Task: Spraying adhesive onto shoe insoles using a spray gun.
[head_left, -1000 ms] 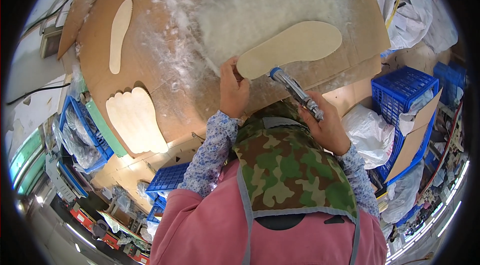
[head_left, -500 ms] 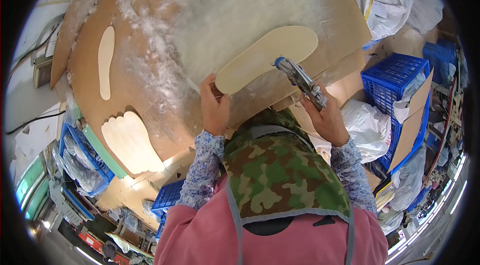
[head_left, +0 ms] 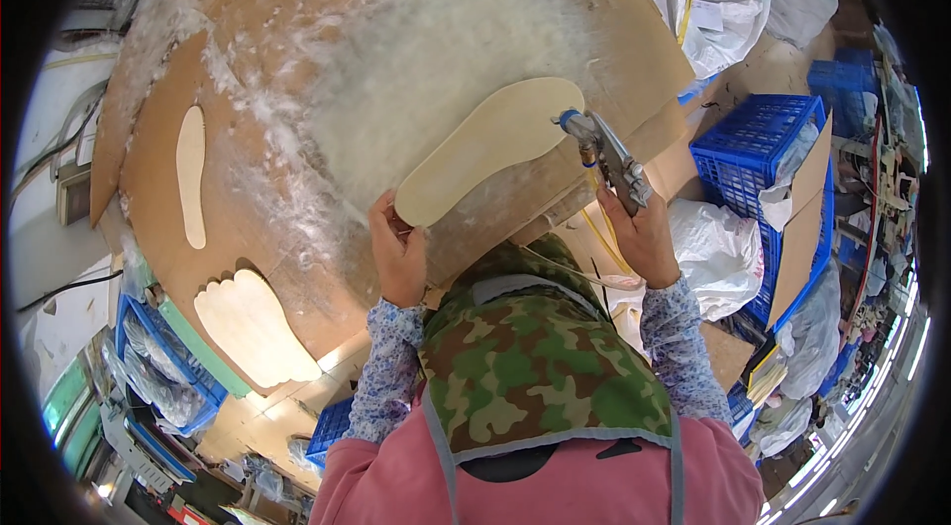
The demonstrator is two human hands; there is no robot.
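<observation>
My left hand point(head_left: 399, 253) pinches the narrow end of a large cream insole point(head_left: 485, 149), which is held at a slant over the cardboard. In my right hand point(head_left: 644, 233) is a metal spray gun point(head_left: 614, 160) with a blue nozzle ring, my fingers wrapped round its handle. Its nozzle points left, close to the wide end of the insole; whether the two touch I cannot tell. Beneath the insole, the cardboard point(head_left: 267, 20) carries a broad patch of whitish spray residue point(head_left: 386, 59). A thin yellow hose point(head_left: 601, 236) hangs below the gun.
To the left on the cardboard lie a slim insole point(head_left: 191, 178) and a stack of pale insoles point(head_left: 256, 327). Blue crates stand at the right point(head_left: 753, 154) and lower left point(head_left: 203, 376). White plastic bags point(head_left: 715, 258) sit beside my right arm and at the back right point(head_left: 733, 0).
The spray gun has shifted from beside the middle of the insole to its wide end. My left hand keeps its hold on the narrow end. The whole view has tilted slightly.
</observation>
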